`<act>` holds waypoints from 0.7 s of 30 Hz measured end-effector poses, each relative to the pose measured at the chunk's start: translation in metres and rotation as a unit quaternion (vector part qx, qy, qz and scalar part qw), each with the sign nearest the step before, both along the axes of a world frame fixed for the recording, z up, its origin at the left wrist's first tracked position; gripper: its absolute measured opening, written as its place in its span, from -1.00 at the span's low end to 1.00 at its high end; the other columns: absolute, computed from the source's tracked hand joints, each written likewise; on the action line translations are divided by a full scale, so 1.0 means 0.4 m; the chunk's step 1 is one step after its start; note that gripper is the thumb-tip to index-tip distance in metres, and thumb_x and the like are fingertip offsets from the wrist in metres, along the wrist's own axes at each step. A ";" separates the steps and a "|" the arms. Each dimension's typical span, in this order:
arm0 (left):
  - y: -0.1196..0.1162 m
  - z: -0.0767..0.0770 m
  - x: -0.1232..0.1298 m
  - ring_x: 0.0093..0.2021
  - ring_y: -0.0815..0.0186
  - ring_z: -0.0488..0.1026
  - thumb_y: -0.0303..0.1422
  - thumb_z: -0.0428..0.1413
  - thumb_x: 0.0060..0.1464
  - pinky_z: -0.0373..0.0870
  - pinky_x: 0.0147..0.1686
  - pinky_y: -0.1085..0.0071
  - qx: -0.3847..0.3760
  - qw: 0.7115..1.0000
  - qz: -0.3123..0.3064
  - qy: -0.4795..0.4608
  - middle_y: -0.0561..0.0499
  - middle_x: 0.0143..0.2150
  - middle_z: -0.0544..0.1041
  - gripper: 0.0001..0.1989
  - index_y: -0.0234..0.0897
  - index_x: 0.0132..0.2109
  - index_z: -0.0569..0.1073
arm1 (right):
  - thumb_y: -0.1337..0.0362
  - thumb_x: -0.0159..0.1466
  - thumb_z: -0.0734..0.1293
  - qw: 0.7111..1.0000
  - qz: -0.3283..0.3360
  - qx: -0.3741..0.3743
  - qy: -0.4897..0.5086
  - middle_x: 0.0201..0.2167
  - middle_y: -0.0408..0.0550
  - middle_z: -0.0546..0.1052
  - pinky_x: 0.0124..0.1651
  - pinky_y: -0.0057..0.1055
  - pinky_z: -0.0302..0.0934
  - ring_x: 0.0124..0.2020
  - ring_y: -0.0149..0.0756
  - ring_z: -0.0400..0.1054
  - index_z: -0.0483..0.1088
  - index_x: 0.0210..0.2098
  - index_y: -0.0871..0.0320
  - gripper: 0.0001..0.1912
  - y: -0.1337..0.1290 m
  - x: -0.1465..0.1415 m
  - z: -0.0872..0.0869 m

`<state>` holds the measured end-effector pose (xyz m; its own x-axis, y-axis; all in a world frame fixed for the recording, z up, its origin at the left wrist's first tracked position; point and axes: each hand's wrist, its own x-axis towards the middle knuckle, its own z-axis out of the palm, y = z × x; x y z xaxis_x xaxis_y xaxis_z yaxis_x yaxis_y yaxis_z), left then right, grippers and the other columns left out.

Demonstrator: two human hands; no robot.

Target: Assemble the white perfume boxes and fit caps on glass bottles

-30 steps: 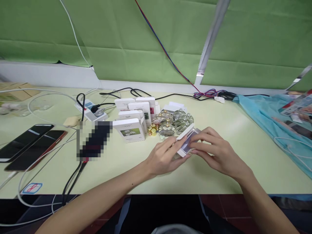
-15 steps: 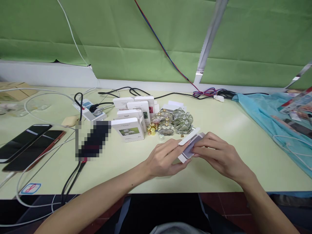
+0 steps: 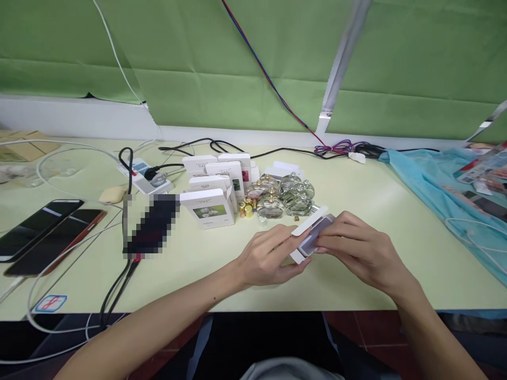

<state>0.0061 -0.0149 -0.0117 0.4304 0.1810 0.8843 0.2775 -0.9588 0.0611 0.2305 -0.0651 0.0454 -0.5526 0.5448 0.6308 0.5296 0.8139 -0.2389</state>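
My left hand [image 3: 271, 256] is closed around the left side of a small white box [image 3: 308, 233], whose flap stands up and whose grey-lilac inside shows. On the box's right side, the fingers of my right hand [image 3: 356, 248] are pinched at the edge of the opening, their tips partly hidden. Just beyond the box lies a cluster of oval glass bottles [image 3: 298, 203], with gold caps [image 3: 248, 211] to its left. Several white boxes with flower pictures [image 3: 208, 210] stand upright left of the caps.
Two phones [image 3: 55, 243] lie at the left, near white cables and a power strip [image 3: 144, 177]. A blurred-out dark object [image 3: 152, 224] rests beside the standing boxes. Blue cloth [image 3: 435, 184] covers the right side. Black cables [image 3: 285, 152] run along the back.
My right fingers have shifted slightly at the box opening. The box has barely moved, and the camera view has shifted a little.
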 end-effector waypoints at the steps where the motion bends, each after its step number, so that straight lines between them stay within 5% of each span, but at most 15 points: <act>1: 0.000 0.000 0.000 -0.27 0.25 0.62 -0.37 0.31 0.09 0.63 -0.30 0.38 -0.001 1.000 -0.001 0.002 -0.14 -0.18 0.64 -0.39 -0.37 0.27 0.39 | 0.54 0.34 0.36 1.000 0.000 0.000 -0.001 -0.26 0.01 0.62 -0.24 -0.30 0.30 -0.30 -0.30 0.32 0.49 -0.14 0.16 -0.82 0.000 0.002 -0.003; 21: 0.007 -0.013 0.007 -0.24 0.24 0.62 -0.38 0.34 0.07 0.62 -0.30 0.37 -0.007 0.999 -0.026 -0.018 -0.18 -0.15 0.64 -0.47 -0.38 0.18 0.45 | 0.46 0.32 0.43 0.998 -0.064 0.018 -0.006 -0.24 0.00 0.66 -0.22 -0.25 0.40 -0.27 -0.23 0.39 0.51 -0.06 0.14 -0.78 -0.023 -0.002 -0.030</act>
